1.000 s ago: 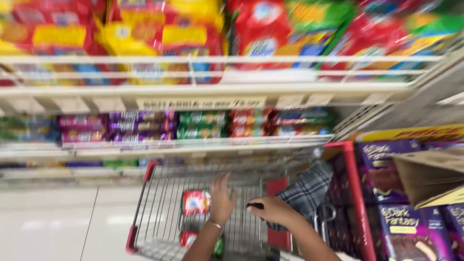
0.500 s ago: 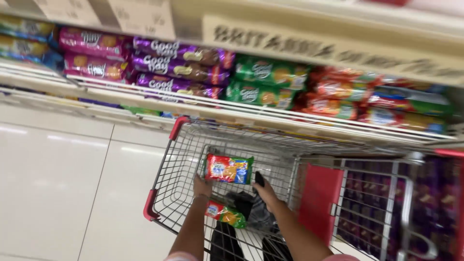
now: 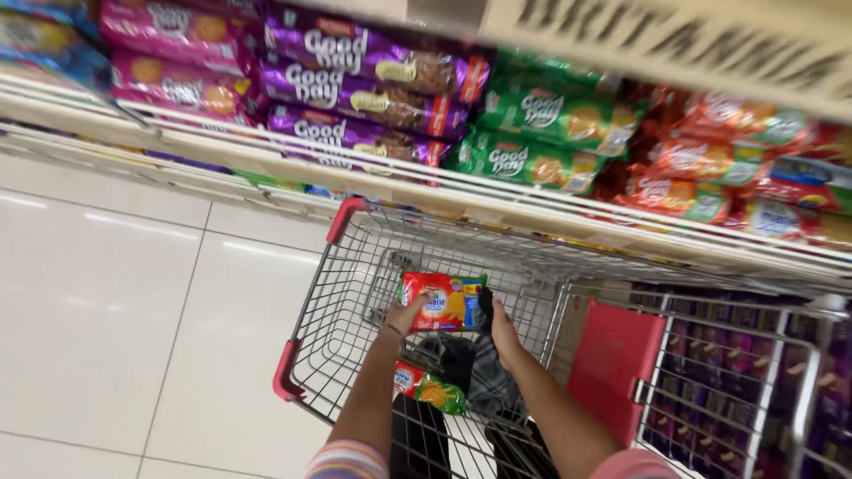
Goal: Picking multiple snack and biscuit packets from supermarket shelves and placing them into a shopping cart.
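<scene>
Both hands hold a red biscuit packet over the wire shopping cart.

The left hand (image 3: 404, 315) grips the left end of the red packet (image 3: 439, 302) and the right hand (image 3: 500, 326) is closed on its right end, so the packet hangs flat above the middle of the cart (image 3: 342, 293), inside its wire walls. Below the left forearm, a second packet (image 3: 432, 388) in red and green lies in the cart beside some dark cloth (image 3: 475, 377). The cart's far rim stands just under the front edge of a store shelf (image 3: 373, 182) stacked with pink, purple, green and red biscuit packets. A red panel (image 3: 612, 368) stands near the cart's right side. White floor tiles (image 3: 115, 310) lie to the left.
</scene>
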